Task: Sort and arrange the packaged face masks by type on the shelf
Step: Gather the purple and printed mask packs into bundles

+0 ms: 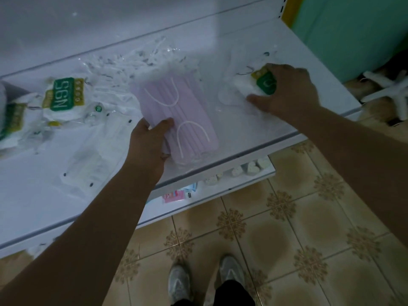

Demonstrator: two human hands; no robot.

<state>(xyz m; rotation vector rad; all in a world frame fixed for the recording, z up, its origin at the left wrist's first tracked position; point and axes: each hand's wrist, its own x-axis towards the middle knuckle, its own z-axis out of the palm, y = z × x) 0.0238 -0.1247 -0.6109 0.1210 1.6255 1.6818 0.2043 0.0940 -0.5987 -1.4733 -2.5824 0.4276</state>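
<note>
A clear pack of pink pleated masks (176, 115) lies in the middle of the white shelf (254, 138). My left hand (150, 144) grips its near left edge, thumb on top. My right hand (289, 89) grips a white N95 pack with a green and gold label (263, 81) at the shelf's right end. Another N95 pack (64, 98) lies at the left, and a third (11, 122) at the far left edge. A clear pack of white masks (92, 164) lies to the left of my left arm. Behind the pink pack lies a pack of loose white ear loops (132, 60).
A lower shelf (242, 184) juts out below, with small heart-shaped items and a pink and blue packet on it. Tiled floor and my shoes are beneath. A white starfish-shaped object (388, 89) lies on the floor at the right, near a green wall.
</note>
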